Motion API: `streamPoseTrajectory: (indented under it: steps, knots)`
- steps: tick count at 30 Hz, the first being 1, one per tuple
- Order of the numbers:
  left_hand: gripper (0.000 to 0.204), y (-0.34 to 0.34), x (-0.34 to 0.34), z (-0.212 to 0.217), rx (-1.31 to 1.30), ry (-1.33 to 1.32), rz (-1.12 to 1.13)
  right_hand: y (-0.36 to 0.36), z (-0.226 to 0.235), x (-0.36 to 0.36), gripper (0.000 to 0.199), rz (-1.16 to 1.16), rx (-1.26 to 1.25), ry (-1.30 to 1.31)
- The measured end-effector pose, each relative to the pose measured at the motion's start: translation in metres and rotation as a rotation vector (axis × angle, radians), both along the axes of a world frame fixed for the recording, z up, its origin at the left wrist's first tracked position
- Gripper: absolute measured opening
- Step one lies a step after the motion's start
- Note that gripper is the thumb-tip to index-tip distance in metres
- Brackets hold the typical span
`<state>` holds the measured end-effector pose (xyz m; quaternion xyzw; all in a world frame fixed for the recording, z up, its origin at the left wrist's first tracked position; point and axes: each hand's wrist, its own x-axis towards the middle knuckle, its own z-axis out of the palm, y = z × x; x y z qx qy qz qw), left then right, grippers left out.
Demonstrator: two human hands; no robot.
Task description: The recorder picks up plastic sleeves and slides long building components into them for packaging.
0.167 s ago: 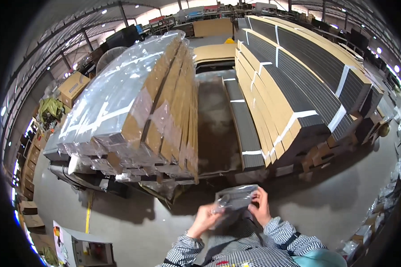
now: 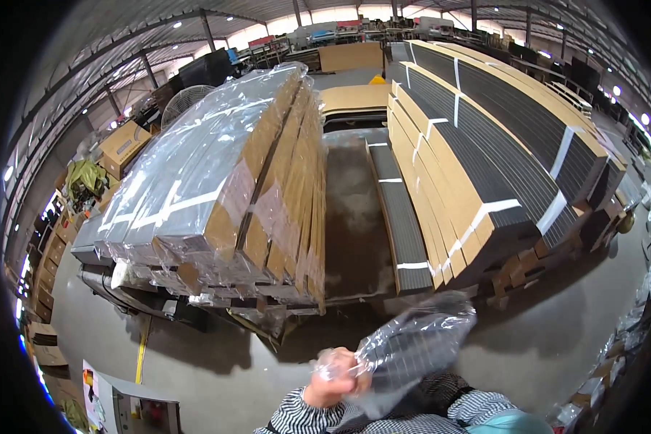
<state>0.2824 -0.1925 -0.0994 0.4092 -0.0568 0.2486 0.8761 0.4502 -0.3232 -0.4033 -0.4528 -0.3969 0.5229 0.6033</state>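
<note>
A crumpled clear plastic film, perhaps a bag, spreads out in front of my body. My left hand is closed around its left end, and some film bunches over the fingers. The hand is slightly blurred. From the lower right comes my right forearm in a checked sleeve. My right hand itself cannot be made out; it is hidden by the film or by its own arm. Beyond the film, a bundle of dark strips with white bands lies beside a brown surface.
On the left rises a stack of film-wrapped long cartons. To the right stand banded stacks of dark-edged boards. A grey cabinet is at lower left. Plastic scraps line the right side; a yellow line marks the floor.
The film has spread from a small piece between both hands into a wider sheet toward the right. My left hand has moved slightly down; my right hand has gone out of sight.
</note>
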Motion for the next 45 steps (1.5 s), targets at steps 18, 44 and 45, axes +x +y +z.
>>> streamPoseTrajectory:
  steps: [18,44,45]
  knots:
    - [0.027,0.089,-0.003,-0.116,0.239,0.992,0.830,0.473,-0.015,0.278,0.062,-0.593,-0.457,-0.239]
    - [0.022,0.076,-0.060,-0.028,0.488,0.317,0.627,0.063,0.072,0.073,0.060,-0.401,-0.596,-1.453]
    - [0.023,0.071,-0.063,-0.024,0.525,0.263,0.563,0.064,0.099,0.055,0.047,-0.318,-0.357,-0.964]
